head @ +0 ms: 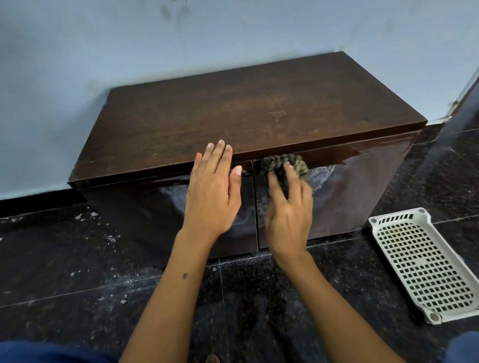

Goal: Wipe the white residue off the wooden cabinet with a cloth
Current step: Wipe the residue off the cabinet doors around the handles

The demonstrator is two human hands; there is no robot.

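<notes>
This looks like a room in a home — a low dark wooden cabinet (238,112) stands against a pale blue painted wall (37,70) with smudges, on a polished black stone floor (46,265). A white plastic basket (423,264) lies on the floor beside it.

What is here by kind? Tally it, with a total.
Wooden cabinet: 1
Cloth: 1
White plastic basket: 1
Hands: 2, left hand and right hand
Total: 5
</notes>
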